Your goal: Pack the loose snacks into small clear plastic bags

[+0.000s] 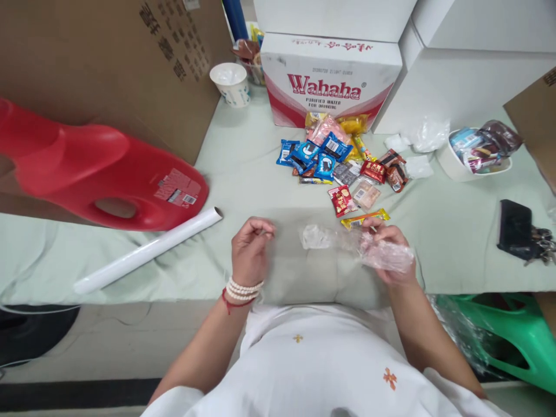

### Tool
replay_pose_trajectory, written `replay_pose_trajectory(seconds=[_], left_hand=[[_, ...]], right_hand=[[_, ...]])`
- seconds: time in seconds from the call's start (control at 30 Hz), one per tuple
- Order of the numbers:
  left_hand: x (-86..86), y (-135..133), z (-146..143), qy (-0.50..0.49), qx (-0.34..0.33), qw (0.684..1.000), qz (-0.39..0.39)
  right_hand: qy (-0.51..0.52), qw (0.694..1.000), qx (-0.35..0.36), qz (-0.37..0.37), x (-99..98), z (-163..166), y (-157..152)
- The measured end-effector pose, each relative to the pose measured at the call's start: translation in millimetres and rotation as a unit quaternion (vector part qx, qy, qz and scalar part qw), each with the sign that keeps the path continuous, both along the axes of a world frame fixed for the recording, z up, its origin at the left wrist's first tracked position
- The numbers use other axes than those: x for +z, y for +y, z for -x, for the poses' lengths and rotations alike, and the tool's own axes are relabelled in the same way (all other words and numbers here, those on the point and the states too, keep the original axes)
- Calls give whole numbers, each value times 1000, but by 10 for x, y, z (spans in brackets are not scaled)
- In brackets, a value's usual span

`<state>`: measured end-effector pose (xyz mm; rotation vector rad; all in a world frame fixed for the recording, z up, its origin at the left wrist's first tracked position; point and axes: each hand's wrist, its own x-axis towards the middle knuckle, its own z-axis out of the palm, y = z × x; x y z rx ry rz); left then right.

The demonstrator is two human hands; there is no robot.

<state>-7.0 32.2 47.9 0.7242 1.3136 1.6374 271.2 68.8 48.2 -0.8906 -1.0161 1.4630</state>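
Observation:
My right hand (393, 240) pinches a crumpled clear plastic bag (386, 255), whose loose end stretches left over the table and is smeared by motion. My left hand (254, 249), with white bead strands at the wrist, is closed, thumb against fingertips; whatever it may hold is too small to see. Beyond the hands lies a pile of wrapped snacks: blue packets (307, 152), a pink packet (328, 128), a red packet (341, 200) and a clear-wrapped pale piece (365, 193). A thin yellow stick packet (365, 219) lies closest to my right hand.
On the left are a red detergent bottle (117, 174) and a white roll (150, 250). A Wahaba-style water carton (332, 81) and a paper cup (230, 85) stand at the back. A white tub (473, 153) of snacks and a black phone-like object with keys (515, 229) are at right.

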Motion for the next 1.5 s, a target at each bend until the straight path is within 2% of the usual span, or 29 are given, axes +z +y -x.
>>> replay_pose_trajectory(seconds=[0.07, 0.13, 0.2, 0.27, 0.33, 0.43, 0.53, 0.6, 0.67, 0.77, 0.9, 1.03, 1.13, 1.23, 1.3, 1.4, 1.5], left_hand=[[156, -70, -139, 5, -123, 992, 14], [243, -101, -355, -20, -265, 960, 85], [231, -73, -576, -68, -308, 937, 153], [138, -9, -743, -104, -285, 936, 176], [10, 55, -838, -95, -256, 948, 163], [-159, 103, -881, -30, -238, 961, 139], [-238, 98, -876, -7, -237, 961, 139], [-246, 83, -876, 7, -238, 962, 135], [-240, 66, -889, 47, -239, 962, 121], [-236, 41, -924, 115, -257, 955, 95], [-230, 15, -918, 158, -264, 949, 69], [-202, -4, -823, 109, -271, 954, 73], [-224, -27, -748, 55, -274, 957, 84], [-274, -47, -689, 23, -245, 965, 93], [-279, -55, -669, 23, -228, 968, 101], [-211, -57, -694, 55, -226, 967, 104], [-117, -42, -756, 139, -248, 956, 73]], right_hand=[[-44, 997, 27, -61, 43, 1, -21], [-106, 982, 74, -137, 93, 17, -49], [-176, 954, 131, -204, 119, 45, -82], [-237, 924, 174, -247, 98, 70, -120], [-271, 906, 193, -263, 32, 71, -162], [-275, 913, 178, -245, -83, 13, -242], [-268, 929, 144, -210, -131, -71, -330], [-267, 945, 103, -156, -120, -99, -371], [-257, 962, 64, -67, -99, -83, -380], [-232, 969, 64, 59, -84, 21, -325], [-163, 975, 75, 135, -104, 185, -212], [-84, 974, 110, 178, -126, 244, -199], [-36, 972, 118, 200, -125, 237, -222], [-9, 974, 79, 213, -113, 208, -215], [-27, 977, 57, 203, -116, 187, -204], [-92, 981, 58, 161, -144, 182, -207], [-143, 980, 76, 113, -175, 211, -227]])
